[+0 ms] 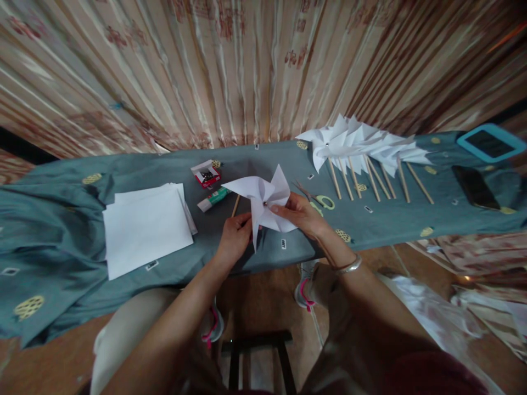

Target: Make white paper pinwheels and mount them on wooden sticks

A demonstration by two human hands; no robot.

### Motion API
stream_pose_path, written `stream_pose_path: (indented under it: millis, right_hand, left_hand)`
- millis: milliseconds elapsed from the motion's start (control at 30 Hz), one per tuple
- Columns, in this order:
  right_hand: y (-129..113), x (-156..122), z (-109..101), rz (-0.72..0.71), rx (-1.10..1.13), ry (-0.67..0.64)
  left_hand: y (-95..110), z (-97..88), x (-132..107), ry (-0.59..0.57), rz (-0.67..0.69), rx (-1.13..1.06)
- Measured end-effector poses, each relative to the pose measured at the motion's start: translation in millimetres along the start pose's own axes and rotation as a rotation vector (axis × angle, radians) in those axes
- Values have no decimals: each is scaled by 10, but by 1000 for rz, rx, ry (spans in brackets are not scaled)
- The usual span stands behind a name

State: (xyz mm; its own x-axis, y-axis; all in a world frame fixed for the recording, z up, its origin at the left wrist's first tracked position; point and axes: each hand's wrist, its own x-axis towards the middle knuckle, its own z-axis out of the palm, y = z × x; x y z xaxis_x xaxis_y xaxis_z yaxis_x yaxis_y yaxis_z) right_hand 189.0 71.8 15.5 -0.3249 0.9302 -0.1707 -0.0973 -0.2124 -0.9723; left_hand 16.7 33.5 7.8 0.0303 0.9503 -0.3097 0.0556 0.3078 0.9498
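A white paper pinwheel (269,192) with a small metal pin at its centre is held just over the cloth-covered table. My right hand (304,215) grips its right side, thumb close to the pin. At its lower left, my left hand (235,238) is closed, with a thin wooden stick (236,206) coming up from the fingers and passing behind a paper blade. Part of the left fingers is hidden by the paper. Left of the pinwheel lie a green and white glue stick (213,199) and an open red box (206,174) of small metal pins.
A stack of white paper (146,230) lies on the left of the grey-green tablecloth (230,156). Scissors (323,202) rest right of my hand. Several pinwheels on sticks (362,142) overlap at the back right, near a phone (475,186) and blue-framed tablet (489,142). A curtain hangs behind.
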Motion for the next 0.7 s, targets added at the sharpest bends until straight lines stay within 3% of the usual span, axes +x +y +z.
stream_pose_path:
  millis: [233, 400, 533, 700]
  right_hand:
    - [-55, -15, -43, -25, -28, 51]
    - [-8, 32, -153, -72, 15, 251]
    - [56, 54, -216, -33, 78, 363]
    - [112, 5, -128, 12, 104, 255]
  left_hand:
    - [102, 18, -35, 49, 24, -121]
    - [160, 17, -15, 86, 27, -275]
    - [245, 1, 20, 124, 20, -400]
    - [330, -15, 59, 169, 74, -567]
